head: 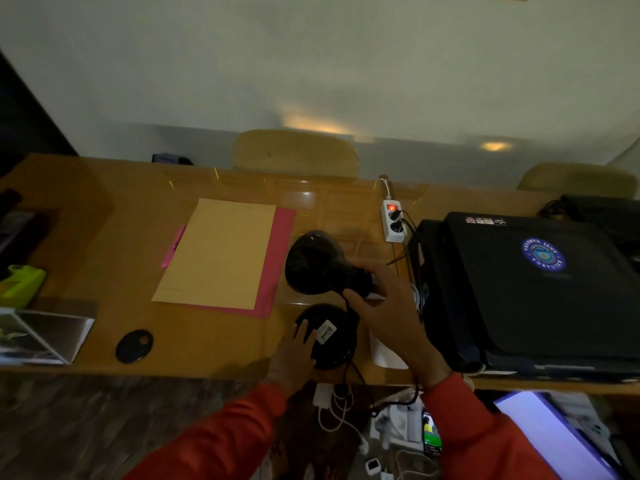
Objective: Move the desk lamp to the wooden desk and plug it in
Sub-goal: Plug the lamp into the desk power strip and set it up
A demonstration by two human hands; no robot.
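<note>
- The black lamp (323, 268) sits on the wooden desk (104, 237), just at 3 o'clock of the papers (221, 254).
- The right hand (384, 306) wraps its fingers around the lamp's neck.
- The left hand (294, 351) lies flat, fingers spread, on the round base (332, 336).
- A white power strip (393, 221), red switch lit, lies at 1 o'clock of the lamp, beside a dark bag (526, 289).

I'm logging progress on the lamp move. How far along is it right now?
Done: the black desk lamp is on the wooden desk. In hand: the left hand steadies its base and the right hand grips behind the shade. Left: its cord hangs off the front edge; plugging into the white power strip, both visible sockets taken, remains.
</note>
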